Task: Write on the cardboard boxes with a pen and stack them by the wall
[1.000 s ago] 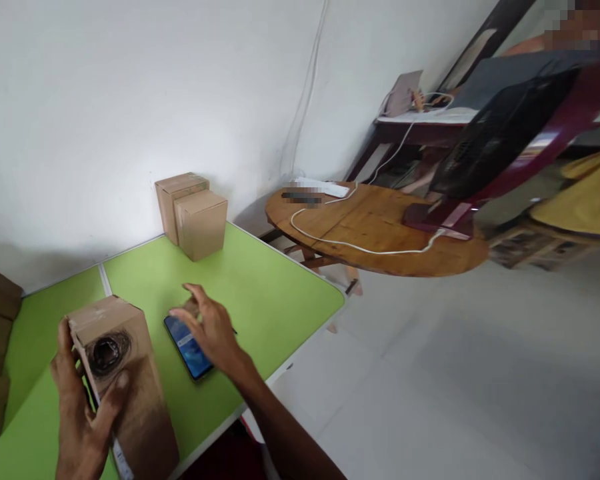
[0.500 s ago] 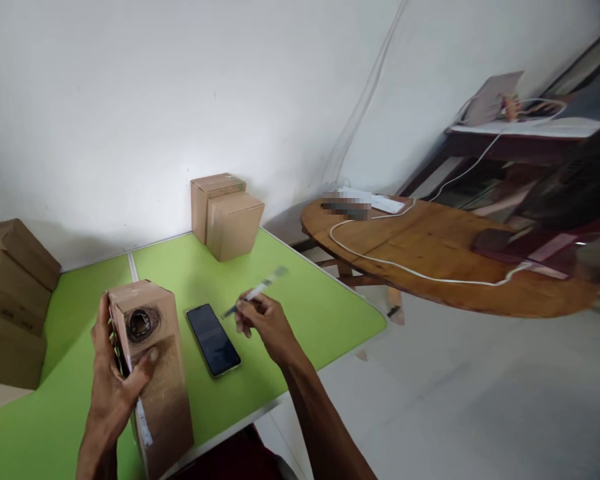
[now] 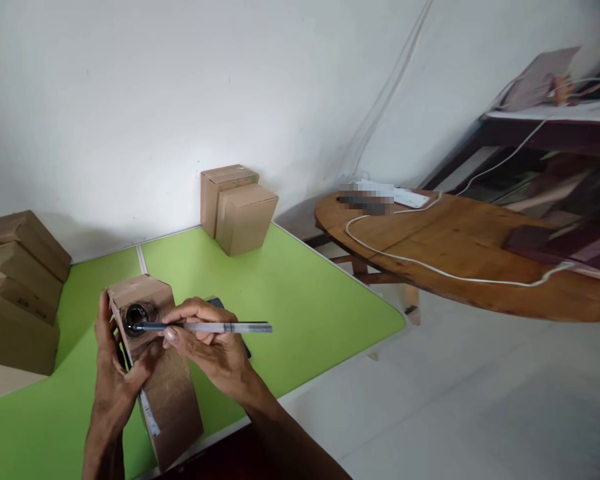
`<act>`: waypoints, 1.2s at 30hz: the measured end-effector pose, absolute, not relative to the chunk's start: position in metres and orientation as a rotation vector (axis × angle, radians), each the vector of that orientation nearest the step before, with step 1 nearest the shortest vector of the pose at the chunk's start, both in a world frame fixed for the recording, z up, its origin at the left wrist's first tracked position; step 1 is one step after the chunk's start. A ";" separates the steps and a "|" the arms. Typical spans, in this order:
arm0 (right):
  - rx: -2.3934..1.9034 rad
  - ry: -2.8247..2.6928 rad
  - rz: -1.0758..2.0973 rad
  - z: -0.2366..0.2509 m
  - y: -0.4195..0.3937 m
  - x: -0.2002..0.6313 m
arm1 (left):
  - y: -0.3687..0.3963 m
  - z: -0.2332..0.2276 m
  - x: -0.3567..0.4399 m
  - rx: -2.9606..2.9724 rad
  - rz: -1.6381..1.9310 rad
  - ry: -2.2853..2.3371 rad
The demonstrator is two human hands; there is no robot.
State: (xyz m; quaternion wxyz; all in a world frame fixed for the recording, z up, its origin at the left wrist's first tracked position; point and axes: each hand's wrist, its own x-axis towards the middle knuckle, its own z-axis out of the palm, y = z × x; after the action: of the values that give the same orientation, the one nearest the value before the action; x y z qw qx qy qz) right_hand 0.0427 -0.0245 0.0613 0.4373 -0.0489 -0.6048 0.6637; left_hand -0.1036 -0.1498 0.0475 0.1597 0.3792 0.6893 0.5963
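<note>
L hand [image 3: 111, 363] grips cardboard box [image 3: 156, 373]; R hand [image 3: 207, 343] holds pen [image 3: 205, 327], tip at box's dark hole [image 3: 136, 313].

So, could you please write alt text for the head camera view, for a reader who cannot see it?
The left hand grips an upright cardboard box on a green table, while the right hand points a pen into a dark round hole near the box's top. Two small boxes stand by the white wall.

On the table [image 3: 300, 293], two boxes [image 3: 237, 208] stand behind the held box [image 3: 160, 373] — stacked boxes [image 3: 17, 287] to its left.
</note>
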 end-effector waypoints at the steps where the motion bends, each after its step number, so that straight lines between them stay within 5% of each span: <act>1: -0.113 -1.525 1.645 0.063 -0.024 0.045 | -0.150 0.048 -0.103 1.090 1.701 1.972; 19: -0.243 -1.353 1.428 0.083 0.018 0.045 | -0.152 0.054 -0.097 1.004 1.735 1.990; 27: -1.521 -2.455 0.639 0.015 0.081 0.098 | -0.159 0.035 -0.105 0.981 1.860 1.971; 36: -1.769 -2.519 0.521 -0.030 0.072 0.111 | -0.155 0.045 -0.100 0.967 1.849 1.993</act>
State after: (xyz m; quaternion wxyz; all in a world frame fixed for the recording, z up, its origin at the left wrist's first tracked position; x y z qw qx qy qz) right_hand 0.1110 0.0716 -0.0300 0.0097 -0.5666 -0.8069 0.1670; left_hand -0.0995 -0.1547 0.0449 0.1280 0.3323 0.6851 0.6355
